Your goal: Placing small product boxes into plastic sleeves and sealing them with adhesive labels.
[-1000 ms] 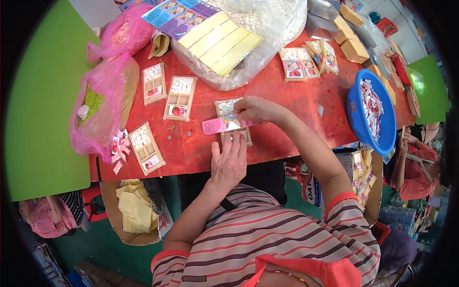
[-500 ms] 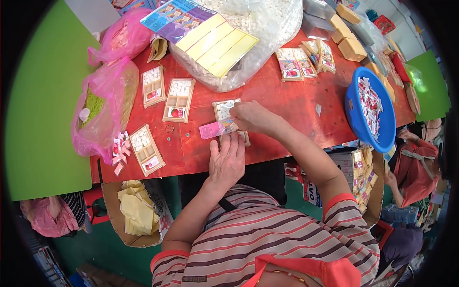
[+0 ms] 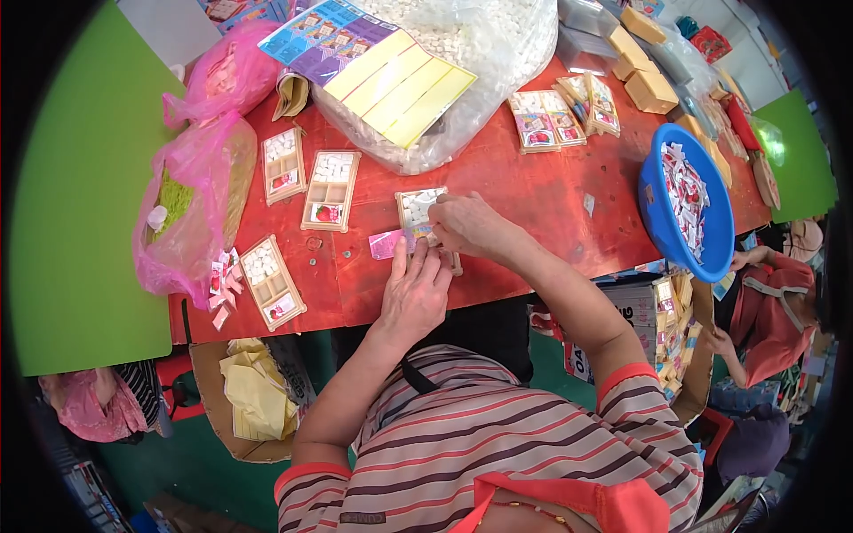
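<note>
A small wooden compartment tray (image 3: 416, 206) with white pieces in its upper part lies in front of me near the table's front edge. Across its middle runs a pink printed strip (image 3: 385, 244), its left end sticking out past the tray. My left hand (image 3: 416, 293) bends its thumb and fingers onto the strip from below and covers the lower part of the tray. Bunched together at the strip's right end, the fingers of my right hand (image 3: 471, 224) hide whatever they pinch. Similar trays with strawberry pictures (image 3: 330, 191) (image 3: 272, 282) (image 3: 283, 165) lie to the left.
A large clear bag of white pieces (image 3: 498, 44) stands behind, with a printed sheet (image 3: 400, 89) on it. Pink bags (image 3: 200, 195) sit at left, a blue basin of small wrapped pieces (image 3: 651, 191) at right. Filled trays (image 3: 546, 120) lie at the back right. Co-workers sit on both sides.
My left thumb and fingers have shifted up and over the pink strip, covering more of it. The right hand stays at the strip's right end, moving only slightly.
</note>
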Action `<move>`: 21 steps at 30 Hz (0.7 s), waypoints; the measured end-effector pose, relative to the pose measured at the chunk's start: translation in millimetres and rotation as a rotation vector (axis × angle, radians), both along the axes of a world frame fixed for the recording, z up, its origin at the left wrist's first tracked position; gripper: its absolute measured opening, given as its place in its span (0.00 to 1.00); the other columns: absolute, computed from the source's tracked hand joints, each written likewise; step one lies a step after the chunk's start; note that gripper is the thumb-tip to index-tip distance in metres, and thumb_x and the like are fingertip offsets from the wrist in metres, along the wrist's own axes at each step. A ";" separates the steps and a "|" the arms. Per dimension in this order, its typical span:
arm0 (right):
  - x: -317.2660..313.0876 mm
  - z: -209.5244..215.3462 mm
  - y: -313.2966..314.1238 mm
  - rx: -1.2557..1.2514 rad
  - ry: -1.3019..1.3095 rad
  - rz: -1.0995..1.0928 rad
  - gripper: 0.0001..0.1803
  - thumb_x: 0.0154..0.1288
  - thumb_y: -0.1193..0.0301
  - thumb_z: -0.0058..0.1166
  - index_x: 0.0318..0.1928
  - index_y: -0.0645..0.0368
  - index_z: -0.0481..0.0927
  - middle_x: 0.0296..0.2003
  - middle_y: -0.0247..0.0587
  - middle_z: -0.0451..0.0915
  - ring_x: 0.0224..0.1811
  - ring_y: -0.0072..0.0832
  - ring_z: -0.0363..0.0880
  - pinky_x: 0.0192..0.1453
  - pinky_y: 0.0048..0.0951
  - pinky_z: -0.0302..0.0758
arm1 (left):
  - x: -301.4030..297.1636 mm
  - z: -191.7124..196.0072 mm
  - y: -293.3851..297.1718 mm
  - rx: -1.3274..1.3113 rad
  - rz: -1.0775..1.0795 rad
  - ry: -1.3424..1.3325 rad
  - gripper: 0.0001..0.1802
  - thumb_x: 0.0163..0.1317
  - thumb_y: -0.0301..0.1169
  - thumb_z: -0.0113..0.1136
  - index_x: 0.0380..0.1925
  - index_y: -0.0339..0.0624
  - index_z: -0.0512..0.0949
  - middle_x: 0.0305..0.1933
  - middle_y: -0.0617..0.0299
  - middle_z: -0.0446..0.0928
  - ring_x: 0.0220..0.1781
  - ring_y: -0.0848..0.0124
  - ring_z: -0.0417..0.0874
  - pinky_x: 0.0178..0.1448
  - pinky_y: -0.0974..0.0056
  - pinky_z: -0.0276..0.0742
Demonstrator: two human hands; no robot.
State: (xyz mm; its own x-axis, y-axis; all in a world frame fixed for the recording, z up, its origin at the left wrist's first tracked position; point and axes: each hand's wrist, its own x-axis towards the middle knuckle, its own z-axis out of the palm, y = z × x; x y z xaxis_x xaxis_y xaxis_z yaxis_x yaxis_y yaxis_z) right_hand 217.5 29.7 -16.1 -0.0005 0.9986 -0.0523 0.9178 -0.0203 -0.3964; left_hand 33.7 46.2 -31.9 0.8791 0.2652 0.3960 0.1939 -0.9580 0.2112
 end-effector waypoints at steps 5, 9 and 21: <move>1.1 -0.2 0.0 -0.016 0.046 -0.023 0.11 0.60 0.68 0.48 0.32 0.62 0.80 0.35 0.51 0.81 0.39 0.45 0.81 0.43 0.49 0.72 | -3.4 0.6 4.9 -0.072 -0.046 -0.032 0.18 0.54 0.26 0.58 0.46 0.31 0.75 0.51 0.44 0.71 0.60 0.48 0.73 0.70 0.41 0.56; -2.5 -2.4 -2.6 0.009 0.020 -0.051 0.11 0.60 0.67 0.48 0.31 0.61 0.80 0.35 0.51 0.81 0.38 0.46 0.82 0.43 0.48 0.72 | -5.0 5.0 6.6 -0.142 -0.064 -0.029 0.22 0.53 0.27 0.59 0.49 0.31 0.73 0.52 0.45 0.70 0.60 0.47 0.73 0.68 0.43 0.60; 7.0 12.7 -0.2 -0.083 0.140 -0.170 0.13 0.59 0.67 0.50 0.34 0.64 0.81 0.27 0.55 0.82 0.32 0.49 0.82 0.38 0.48 0.77 | -2.9 1.6 10.6 -0.203 -0.049 0.032 0.29 0.50 0.28 0.62 0.55 0.34 0.71 0.60 0.46 0.70 0.63 0.53 0.71 0.63 0.52 0.65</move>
